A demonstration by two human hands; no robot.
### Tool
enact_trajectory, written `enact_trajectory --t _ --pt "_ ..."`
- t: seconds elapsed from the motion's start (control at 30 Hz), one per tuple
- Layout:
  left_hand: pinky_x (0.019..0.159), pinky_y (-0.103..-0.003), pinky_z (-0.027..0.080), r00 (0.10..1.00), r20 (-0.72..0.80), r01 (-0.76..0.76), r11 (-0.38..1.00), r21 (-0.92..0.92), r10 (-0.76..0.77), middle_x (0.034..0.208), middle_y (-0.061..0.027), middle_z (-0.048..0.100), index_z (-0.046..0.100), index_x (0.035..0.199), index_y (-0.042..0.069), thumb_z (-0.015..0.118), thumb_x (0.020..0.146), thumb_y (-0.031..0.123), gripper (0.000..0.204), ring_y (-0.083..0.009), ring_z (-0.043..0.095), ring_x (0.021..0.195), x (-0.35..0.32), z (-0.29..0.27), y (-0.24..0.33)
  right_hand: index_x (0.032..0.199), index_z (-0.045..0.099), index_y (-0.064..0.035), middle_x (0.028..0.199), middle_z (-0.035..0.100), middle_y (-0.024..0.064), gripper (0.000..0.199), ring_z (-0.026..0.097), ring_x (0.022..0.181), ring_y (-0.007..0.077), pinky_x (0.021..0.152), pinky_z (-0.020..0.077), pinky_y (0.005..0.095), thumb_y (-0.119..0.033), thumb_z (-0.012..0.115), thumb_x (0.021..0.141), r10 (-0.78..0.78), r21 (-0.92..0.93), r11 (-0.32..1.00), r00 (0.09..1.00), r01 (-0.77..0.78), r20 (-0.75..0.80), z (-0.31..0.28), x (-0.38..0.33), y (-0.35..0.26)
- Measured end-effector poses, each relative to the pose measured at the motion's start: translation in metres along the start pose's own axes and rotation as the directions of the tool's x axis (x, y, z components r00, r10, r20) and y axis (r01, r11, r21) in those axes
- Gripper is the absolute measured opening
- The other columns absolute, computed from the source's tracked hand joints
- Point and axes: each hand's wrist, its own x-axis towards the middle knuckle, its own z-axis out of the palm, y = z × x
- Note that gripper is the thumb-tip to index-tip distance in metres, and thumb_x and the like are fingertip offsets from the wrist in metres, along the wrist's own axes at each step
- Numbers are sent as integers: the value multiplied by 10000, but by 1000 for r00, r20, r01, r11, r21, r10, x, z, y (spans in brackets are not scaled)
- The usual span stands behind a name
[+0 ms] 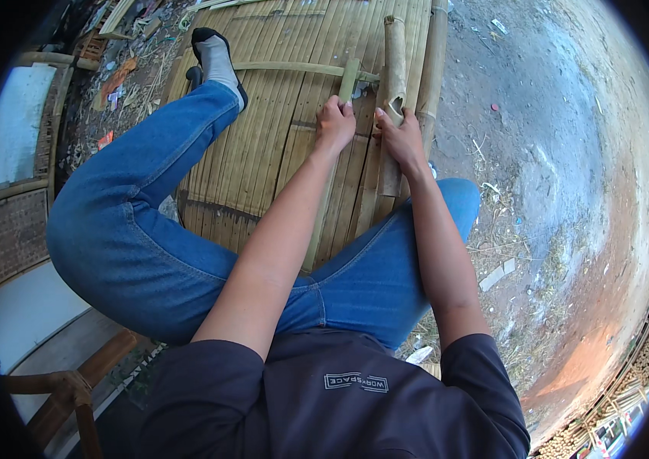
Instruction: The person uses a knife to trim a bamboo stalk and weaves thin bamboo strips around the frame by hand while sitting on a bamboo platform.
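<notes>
Two hands at a bamboo pole on a slat panel.

The pole (394,61), a split, hollow length, lies along the right edge of the panel (263,145). The right hand (401,138) is wrapped around the pole partway along its length; the left hand (334,122) is curled shut just left of the pole, seemingly gripping a short green stick (349,78), though what it holds is partly hidden. The pole looks stiff, light for its length, dry and rough rather than slippery, likely splintery at the split end, so mid-shaft below the split seems the safer grip. Count: one pole under the hands, a second round pole (435,53) just right of it, one stick, one cross strip (294,69) left of the pole, one panel.
</notes>
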Motion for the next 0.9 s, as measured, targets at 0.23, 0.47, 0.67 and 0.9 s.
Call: enact_trajectory --t 0.23,0.47,0.67,0.9 --pt "767 -509 513 999 36 3 999 38 -4 831 -215 692 598 892 14 603 1000 280 287 -417 685 830 2 -1 -3 1242 536 81 975 711 158 566 712 759 193 683 574 341 -363 732 950 8 -30 1000 1000 -8 -3 0 0 -1" --pt "852 -549 514 995 95 20 997 80 -28 969 -245 700 591 1001 27 570 1002 286 260 -468 670 957 -2 -1 -4 1276 523 100 1009 719 221 643 735 826 239 731 581 375 -396 742 930 -11 -70 997 1000 11 -4 1 0 -2" --pt "887 -554 499 990 119 59 995 87 -69 991 -251 691 592 1014 22 572 999 284 263 -465 649 999 -5 -5 4 1252 533 90 1020 718 228 619 744 839 257 734 580 379 -391 748 926 -21 -86 996 1000 20 -13 0 1 -1" --pt "937 -516 478 999 8 -53 973 223 52 1117 -204 603 618 1047 27 607 981 251 234 -410 587 1097 -15 -6 10 1256 521 87 1034 715 220 604 746 774 238 702 587 370 -369 748 932 6 -42 999 1000 -6 3 0 -2 -7"
